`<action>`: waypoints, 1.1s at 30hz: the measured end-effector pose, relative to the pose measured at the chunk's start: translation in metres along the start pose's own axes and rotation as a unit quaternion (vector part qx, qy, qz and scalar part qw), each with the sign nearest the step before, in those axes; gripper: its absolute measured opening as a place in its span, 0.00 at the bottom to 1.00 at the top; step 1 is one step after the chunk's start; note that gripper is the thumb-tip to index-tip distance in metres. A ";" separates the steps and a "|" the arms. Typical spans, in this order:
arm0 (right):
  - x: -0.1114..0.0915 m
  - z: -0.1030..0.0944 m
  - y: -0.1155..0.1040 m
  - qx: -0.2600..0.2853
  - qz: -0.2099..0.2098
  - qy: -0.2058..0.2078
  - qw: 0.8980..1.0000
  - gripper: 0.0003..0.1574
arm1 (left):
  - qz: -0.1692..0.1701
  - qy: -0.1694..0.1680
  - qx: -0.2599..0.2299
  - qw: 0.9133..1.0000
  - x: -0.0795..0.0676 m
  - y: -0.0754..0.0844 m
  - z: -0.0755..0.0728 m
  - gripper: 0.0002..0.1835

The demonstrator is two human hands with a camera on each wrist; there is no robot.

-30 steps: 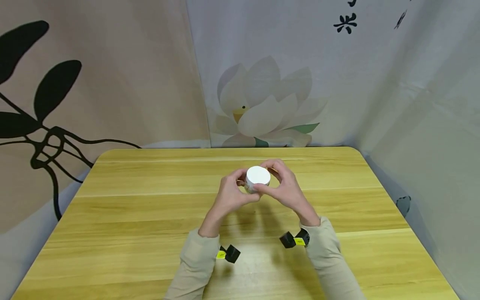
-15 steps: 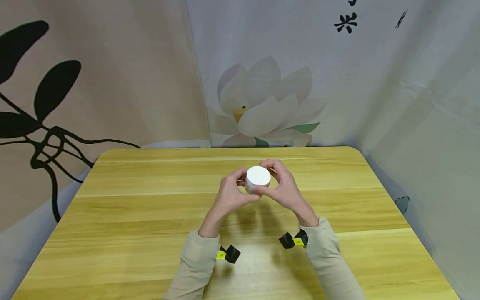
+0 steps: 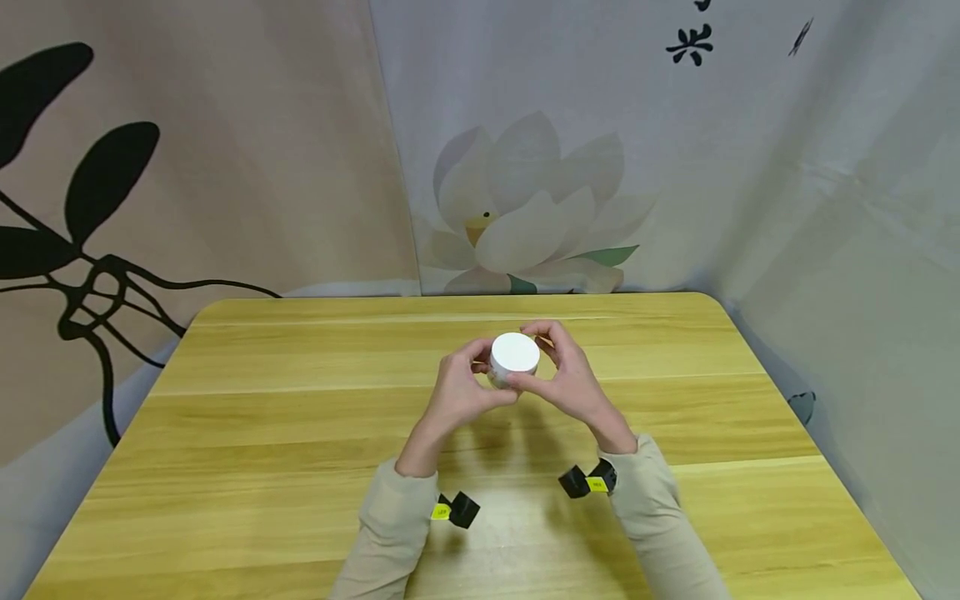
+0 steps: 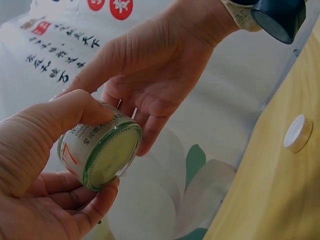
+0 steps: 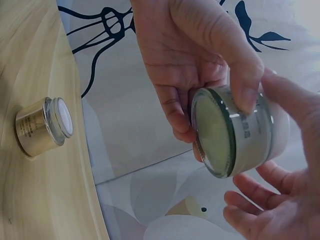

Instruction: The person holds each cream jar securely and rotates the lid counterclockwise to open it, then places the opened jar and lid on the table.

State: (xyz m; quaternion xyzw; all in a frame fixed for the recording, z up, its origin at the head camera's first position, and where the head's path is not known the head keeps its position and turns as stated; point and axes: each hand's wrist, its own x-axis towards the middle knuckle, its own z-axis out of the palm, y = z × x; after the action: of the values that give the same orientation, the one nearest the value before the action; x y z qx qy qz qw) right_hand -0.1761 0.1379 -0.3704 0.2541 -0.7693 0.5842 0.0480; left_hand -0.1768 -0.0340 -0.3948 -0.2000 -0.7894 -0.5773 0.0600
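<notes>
A small glass jar (image 4: 102,150) with a white printed label and pale contents is held in the air between both hands. Its round white lid (image 3: 515,353) faces up in the head view, and its base (image 5: 212,132) shows in both wrist views. My left hand (image 3: 461,387) grips the glass body, thumb over the label. My right hand (image 3: 570,379) holds the lid end, thumb on the near edge and fingers around the far side. The right hand's palm (image 4: 155,70) shows behind the jar in the left wrist view.
A gold jar (image 5: 37,129) stands on the wooden table (image 5: 45,200) in the right wrist view. The left wrist view shows a white-topped gold lid (image 4: 298,133) on the tabletop. A printed curtain (image 3: 300,150) hangs behind the table.
</notes>
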 end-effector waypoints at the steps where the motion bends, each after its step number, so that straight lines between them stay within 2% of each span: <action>1: 0.000 0.000 0.005 0.001 0.002 0.003 1.000 0.31 | -0.001 -0.001 0.000 1.000 0.000 0.000 0.000 0.28; 4: 0.000 -0.002 0.017 0.002 -0.008 -0.001 1.000 0.29 | 0.000 0.001 0.000 1.000 0.000 0.000 0.000 0.27; 7: 0.000 -0.005 0.019 -0.001 -0.033 -0.019 0.999 0.28 | 0.001 0.004 -0.003 1.000 -0.001 0.000 -0.001 0.26; 11: -0.001 -0.006 0.020 -0.006 -0.050 -0.034 0.998 0.33 | 0.005 0.005 -0.008 1.000 -0.001 0.000 -0.001 0.27; 15: 0.000 -0.004 0.019 -0.002 -0.032 -0.011 0.999 0.36 | 0.002 0.005 -0.004 1.000 0.000 0.001 -0.001 0.27; 19: 0.001 -0.002 0.018 0.000 -0.014 0.011 1.000 0.30 | -0.005 0.006 0.000 1.000 0.000 0.000 0.000 0.27; 24: 0.000 -0.004 0.019 -0.008 -0.031 -0.008 0.999 0.27 | -0.001 0.005 -0.012 1.000 0.000 -0.001 0.001 0.26; 28: -0.002 -0.005 0.021 -0.026 -0.052 -0.032 0.998 0.32 | -0.002 0.003 -0.012 1.000 -0.001 -0.002 0.001 0.26; 31: -0.001 -0.002 0.017 -0.033 -0.036 -0.023 0.999 0.37 | -0.008 0.000 -0.004 1.000 -0.001 -0.002 0.001 0.28; 33: -0.001 0.000 0.007 -0.037 -0.017 -0.010 0.999 0.37 | -0.013 -0.002 -0.002 1.000 0.000 -0.002 0.001 0.30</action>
State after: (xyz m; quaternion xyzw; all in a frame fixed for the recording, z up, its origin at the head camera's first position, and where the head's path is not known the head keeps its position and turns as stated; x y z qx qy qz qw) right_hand -0.1787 0.1393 -0.3770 0.2711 -0.7862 0.5520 0.0602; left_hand -0.1769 -0.0334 -0.3970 -0.1909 -0.7908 -0.5793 0.0507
